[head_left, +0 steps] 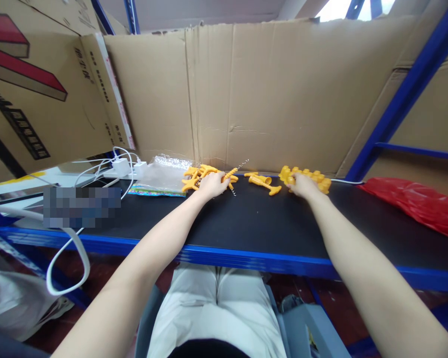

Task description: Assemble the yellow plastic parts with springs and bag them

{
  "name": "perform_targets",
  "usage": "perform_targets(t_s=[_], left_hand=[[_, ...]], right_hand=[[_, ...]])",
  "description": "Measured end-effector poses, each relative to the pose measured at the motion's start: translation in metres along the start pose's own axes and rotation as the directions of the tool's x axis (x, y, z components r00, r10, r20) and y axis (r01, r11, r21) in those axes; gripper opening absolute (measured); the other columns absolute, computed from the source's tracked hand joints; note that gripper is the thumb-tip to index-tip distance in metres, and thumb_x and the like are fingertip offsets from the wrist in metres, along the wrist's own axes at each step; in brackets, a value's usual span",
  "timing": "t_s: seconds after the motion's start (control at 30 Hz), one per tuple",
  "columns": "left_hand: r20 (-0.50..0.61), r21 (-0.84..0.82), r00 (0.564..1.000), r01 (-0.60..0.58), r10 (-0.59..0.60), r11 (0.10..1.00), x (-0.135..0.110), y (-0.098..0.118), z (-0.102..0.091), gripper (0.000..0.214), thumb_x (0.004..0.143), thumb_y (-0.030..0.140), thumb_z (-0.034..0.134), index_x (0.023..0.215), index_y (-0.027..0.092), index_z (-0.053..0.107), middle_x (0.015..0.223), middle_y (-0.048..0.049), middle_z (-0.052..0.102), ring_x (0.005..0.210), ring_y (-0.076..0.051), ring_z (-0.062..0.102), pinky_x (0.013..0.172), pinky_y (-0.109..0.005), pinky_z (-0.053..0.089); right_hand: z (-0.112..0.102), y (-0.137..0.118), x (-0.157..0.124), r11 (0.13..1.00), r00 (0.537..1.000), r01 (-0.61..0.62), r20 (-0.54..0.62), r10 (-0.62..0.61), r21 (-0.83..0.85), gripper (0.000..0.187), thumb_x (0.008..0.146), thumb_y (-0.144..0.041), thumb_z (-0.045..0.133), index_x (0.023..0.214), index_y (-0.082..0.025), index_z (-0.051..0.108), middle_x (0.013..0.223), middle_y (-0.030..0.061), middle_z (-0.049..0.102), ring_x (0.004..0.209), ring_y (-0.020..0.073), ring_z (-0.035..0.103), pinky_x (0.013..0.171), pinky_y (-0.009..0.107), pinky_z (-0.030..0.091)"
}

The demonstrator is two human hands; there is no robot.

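Note:
My left hand (213,185) reaches to a pile of yellow T-shaped plastic parts (194,177) at the back of the black worktop (246,219); its fingers curl over one part with a metal corkscrew (241,165) sticking out beside it. My right hand (303,186) rests on a heap of small yellow plastic pieces (313,177), fingers closed among them. Between the hands lie two assembled yellow pieces (262,182).
A cardboard wall (265,94) backs the bench. A clear plastic bag (164,174) and white chargers with cables (124,167) lie at left. A red plastic bag (414,204) lies at right. Blue shelf frame (406,94) rises at right.

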State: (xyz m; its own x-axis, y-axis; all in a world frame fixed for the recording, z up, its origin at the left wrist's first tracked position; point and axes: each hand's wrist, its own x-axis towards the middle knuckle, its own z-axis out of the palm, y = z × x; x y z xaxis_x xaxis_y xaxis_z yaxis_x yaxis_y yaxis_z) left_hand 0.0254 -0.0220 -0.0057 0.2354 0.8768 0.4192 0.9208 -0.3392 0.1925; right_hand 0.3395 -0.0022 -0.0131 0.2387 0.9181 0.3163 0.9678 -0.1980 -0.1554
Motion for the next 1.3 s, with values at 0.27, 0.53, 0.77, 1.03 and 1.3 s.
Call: perform_targets(t_s=[0.27, 0.53, 0.77, 1.03, 1.3], left_hand=[[0.012, 0.002, 1.0, 0.002, -0.002, 1.0, -0.001, 0.0, 0.001, 0.043, 0.088, 0.05, 0.034, 0.101, 0.021, 0.062, 0.096, -0.0083, 0.067, 0.091, -0.025, 0.062, 0.078, -0.035, 0.047], [-0.021, -0.028, 0.999, 0.025, -0.025, 0.999, 0.001, 0.0, 0.0, 0.043, 0.09, 0.049, 0.032, 0.104, 0.02, 0.06, 0.097, -0.0086, 0.067, 0.095, -0.024, 0.061, 0.079, -0.034, 0.047], [-0.074, -0.091, 0.995, 0.061, -0.068, 0.994, 0.005, -0.005, -0.002, 0.032, 0.083, 0.017, 0.044, 0.109, 0.024, 0.061, 0.099, -0.006, 0.068, 0.096, -0.021, 0.061, 0.081, -0.03, 0.046], [-0.207, -0.101, 0.974, 0.068, -0.088, 0.993, 0.007, -0.01, -0.014, 0.041, 0.085, 0.015, 0.037, 0.122, 0.026, 0.05, 0.097, -0.0062, 0.067, 0.093, -0.02, 0.061, 0.081, -0.032, 0.044], [0.0, 0.106, 0.998, -0.066, 0.066, 0.992, 0.031, -0.036, -0.004, 0.054, 0.082, 0.013, 0.038, 0.133, 0.031, 0.04, 0.118, -0.0072, 0.059, 0.102, -0.023, 0.058, 0.084, -0.033, 0.042]], right_hand=[[0.011, 0.005, 0.008, 0.993, 1.0, -0.025, 0.002, 0.025, 0.118, 0.051, 0.075, -0.027, 0.06, 0.123, -0.012, 0.051, 0.118, 0.0192, 0.057, 0.106, 0.0313, 0.054, 0.085, 0.042, 0.04], [0.009, 0.0, 0.008, 0.991, 1.0, -0.012, -0.001, 0.013, 0.13, 0.048, 0.079, -0.025, 0.056, 0.124, -0.011, 0.051, 0.123, 0.0196, 0.053, 0.113, 0.0302, 0.05, 0.089, 0.039, 0.038], [0.01, -0.017, -0.001, 0.97, 0.999, 0.005, -0.045, 0.007, 0.242, 0.064, 0.076, -0.025, 0.057, 0.134, -0.007, 0.036, 0.129, 0.0227, 0.047, 0.12, 0.0316, 0.045, 0.094, 0.041, 0.037], [0.005, -0.037, -0.015, 0.976, 0.999, 0.039, -0.012, -0.038, 0.215, 0.074, 0.076, -0.029, 0.057, 0.138, -0.003, 0.027, 0.136, 0.0276, 0.034, 0.126, 0.034, 0.037, 0.096, 0.041, 0.036], [-0.004, -0.054, -0.028, 0.952, 0.96, 0.28, -0.014, -0.281, 0.124, 0.054, 0.079, -0.029, 0.054, 0.128, -0.01, 0.044, 0.128, 0.0222, 0.047, 0.116, 0.0328, 0.048, 0.09, 0.043, 0.04]])
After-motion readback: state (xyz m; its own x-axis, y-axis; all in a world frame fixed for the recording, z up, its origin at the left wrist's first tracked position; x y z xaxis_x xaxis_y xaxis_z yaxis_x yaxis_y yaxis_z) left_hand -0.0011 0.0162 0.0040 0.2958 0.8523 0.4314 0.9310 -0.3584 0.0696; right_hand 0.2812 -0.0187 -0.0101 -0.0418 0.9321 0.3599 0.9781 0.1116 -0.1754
